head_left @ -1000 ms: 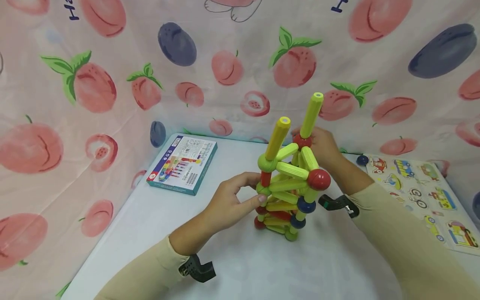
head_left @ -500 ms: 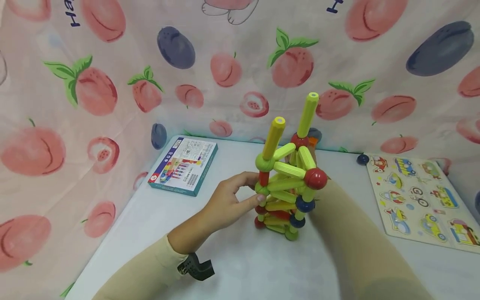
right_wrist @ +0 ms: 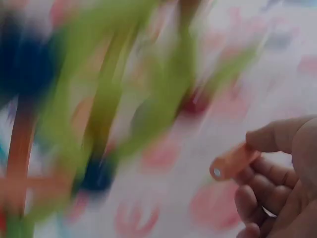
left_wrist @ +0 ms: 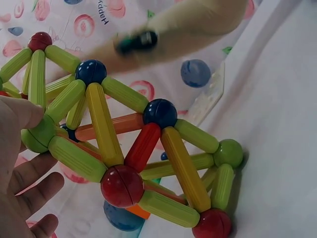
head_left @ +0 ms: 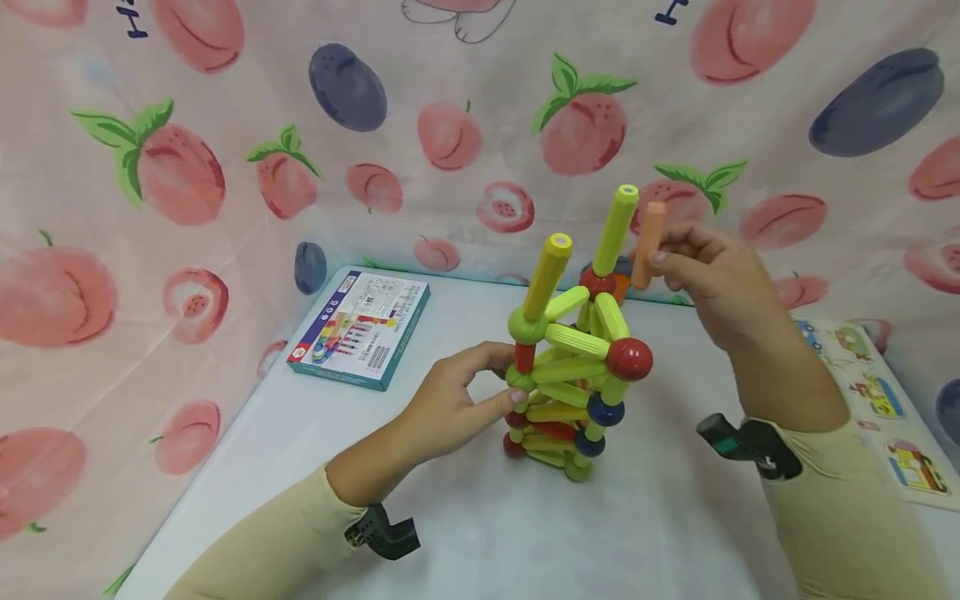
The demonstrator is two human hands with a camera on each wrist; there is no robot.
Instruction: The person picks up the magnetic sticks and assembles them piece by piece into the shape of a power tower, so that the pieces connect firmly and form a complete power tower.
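A tall tower of magnetic rods and balls (head_left: 576,340) stands on the white table, mostly lime green and yellow with red and dark blue balls. Two yellowish rods stick up from its top. My left hand (head_left: 450,408) pinches a green ball (left_wrist: 38,135) on the tower's left side between thumb and index finger; the other fingers are spread apart from it. To the right of the tower top, my right hand (head_left: 723,283) holds an orange magnetic rod (head_left: 648,246) between thumb and fingers, upright in the head view. The right wrist view shows the rod's round metal end.
A flat toy box (head_left: 363,325) lies at the back left. At the right a wooden picture board (head_left: 873,396) lies partly hidden behind the right arm. Behind the tower top an orange piece (head_left: 622,287) shows. A fruit-print cloth (head_left: 450,50) hangs behind the table.
My right hand went behind the tower, then came out to the right and up with an orange rod in its fingers. The left hand keeps its grip on the tower.
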